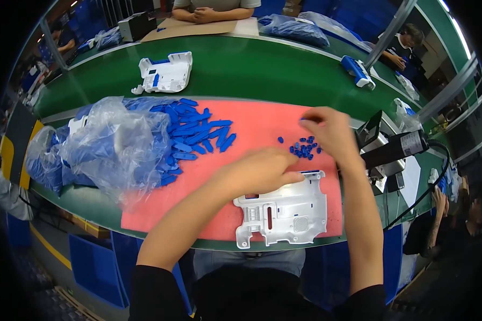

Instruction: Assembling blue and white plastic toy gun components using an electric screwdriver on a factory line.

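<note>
A white plastic housing lies flat on the pink foam mat in front of me. My left hand rests on the housing's upper left corner, fingers curled onto its top edge. My right hand hovers over a small cluster of tiny blue parts on the mat, its fingertips pinched together at the far side; whether a part is between them is hidden. A heap of long blue plastic strips lies on the mat's left part, spilling from a clear plastic bag.
A second white housing sits on the green conveyor belt. A blue and white part lies further right on the belt. A black powered tool with a cable rests at my right. Other people sit across and to the right.
</note>
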A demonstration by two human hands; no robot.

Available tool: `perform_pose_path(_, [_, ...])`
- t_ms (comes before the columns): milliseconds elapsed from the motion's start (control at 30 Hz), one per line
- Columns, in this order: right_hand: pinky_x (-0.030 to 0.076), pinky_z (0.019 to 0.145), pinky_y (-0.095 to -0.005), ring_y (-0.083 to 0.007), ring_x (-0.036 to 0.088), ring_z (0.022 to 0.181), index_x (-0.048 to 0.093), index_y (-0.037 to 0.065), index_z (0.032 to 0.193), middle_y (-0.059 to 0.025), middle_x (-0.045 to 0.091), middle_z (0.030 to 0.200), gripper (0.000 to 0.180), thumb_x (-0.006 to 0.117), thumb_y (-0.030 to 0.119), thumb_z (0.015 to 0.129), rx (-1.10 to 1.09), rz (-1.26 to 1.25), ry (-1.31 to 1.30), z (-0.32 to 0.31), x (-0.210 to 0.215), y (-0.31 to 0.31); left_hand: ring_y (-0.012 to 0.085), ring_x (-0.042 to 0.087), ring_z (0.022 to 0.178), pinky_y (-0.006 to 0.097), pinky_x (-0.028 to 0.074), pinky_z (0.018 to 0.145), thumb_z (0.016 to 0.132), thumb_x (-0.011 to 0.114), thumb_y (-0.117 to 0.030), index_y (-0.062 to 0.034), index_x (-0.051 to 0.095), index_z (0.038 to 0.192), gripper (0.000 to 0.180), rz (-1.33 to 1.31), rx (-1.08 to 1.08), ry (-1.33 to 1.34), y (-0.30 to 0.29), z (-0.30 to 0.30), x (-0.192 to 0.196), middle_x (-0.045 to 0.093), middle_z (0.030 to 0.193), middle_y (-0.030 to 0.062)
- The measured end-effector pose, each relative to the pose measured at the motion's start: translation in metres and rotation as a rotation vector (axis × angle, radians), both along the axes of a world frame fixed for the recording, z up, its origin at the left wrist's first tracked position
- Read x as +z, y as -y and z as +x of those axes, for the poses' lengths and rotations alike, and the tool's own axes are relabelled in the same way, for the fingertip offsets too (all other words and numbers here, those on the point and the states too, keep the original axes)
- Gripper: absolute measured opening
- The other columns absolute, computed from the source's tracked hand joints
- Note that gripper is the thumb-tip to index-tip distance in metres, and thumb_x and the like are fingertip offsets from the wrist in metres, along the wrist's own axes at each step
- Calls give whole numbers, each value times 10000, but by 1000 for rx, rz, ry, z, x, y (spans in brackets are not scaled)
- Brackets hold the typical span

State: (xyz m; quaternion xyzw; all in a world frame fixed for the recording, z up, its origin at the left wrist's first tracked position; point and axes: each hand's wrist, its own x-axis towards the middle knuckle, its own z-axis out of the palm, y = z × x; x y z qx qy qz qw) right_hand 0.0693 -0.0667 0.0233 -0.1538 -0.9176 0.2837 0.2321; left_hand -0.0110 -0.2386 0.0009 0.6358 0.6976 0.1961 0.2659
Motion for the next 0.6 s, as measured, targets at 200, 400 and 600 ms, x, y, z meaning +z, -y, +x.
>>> perform_pose_path(200, [456, 534, -301, -197, 580, 607, 656, 11, 739, -81, 596, 694, 68, 693, 42, 692, 362, -141, 250, 86, 3, 85, 283, 581, 901, 315, 461, 798, 801, 604, -99, 15, 628, 964, 200, 616, 620, 25, 80, -19, -8, 628, 963, 125])
perform_pose_path(400, [477, 573, -288, -202, 600, 633, 634, -19, 768, -106, 596, 733, 106, 691, 37, 699, 325, -159, 364, 85, -35, 107, 263, 542, 836, 366, 456, 742, 728, 575, -37, -13, 641, 892, 178, 551, 720, -646, 111, -51, -49, 612, 878, 89])
perform_pose_path(600, [478, 620, -328, -244, 587, 706, 640, 25, 771, -89, 561, 752, 83, 673, 68, 708, 255, -227, 385, 90, -42, 109, 244, 510, 908, 344, 426, 806, 671, 565, -25, 19, 630, 826, 174, 542, 527, -597, 100, -39, -55, 588, 879, 79])
